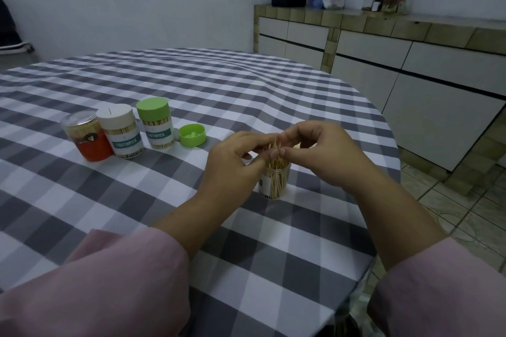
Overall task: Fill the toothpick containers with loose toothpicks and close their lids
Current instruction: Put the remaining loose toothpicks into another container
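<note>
Upright, thin wooden toothpicks (277,165) in clear cylinder (274,182)

An open clear toothpick container (274,182) stands upright on the checked cloth, packed with pale wooden toothpicks (276,159) that stick out above its rim. To its left a green lid (192,135) lies upside down. Further left stand three closed containers in a row: green-capped (155,123), white-capped (120,134), and red with clear lid (87,135).

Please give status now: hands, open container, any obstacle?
Both hands, left and right, pinching toothpicks above open container. Green lid lies off. Nothing in the way.
</note>
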